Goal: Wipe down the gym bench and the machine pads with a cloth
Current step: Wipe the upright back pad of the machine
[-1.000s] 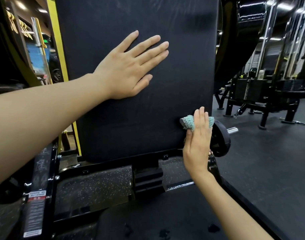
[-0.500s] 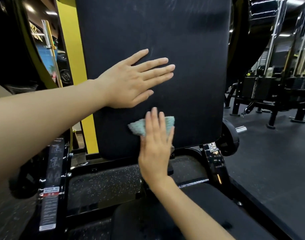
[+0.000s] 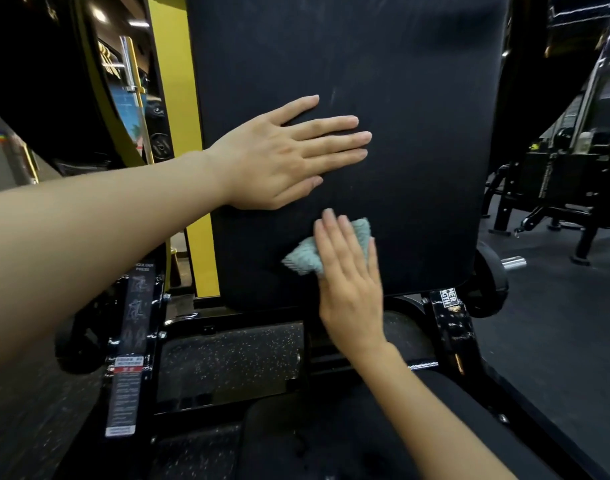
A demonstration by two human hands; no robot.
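Head view: left hand (image 3: pixel 279 157) flat on pad (image 3: pixel 417 98); right hand (image 3: pixel 352 282) flat, pressing cloth (image 3: pixel 303 258); label (image 3: pixel 143 267) "PRESS".

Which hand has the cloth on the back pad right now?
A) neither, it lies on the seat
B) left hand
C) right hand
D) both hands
C: the right hand presses the teal cloth flat against the back pad with straight fingers, while the left hand rests bare on the pad above it.
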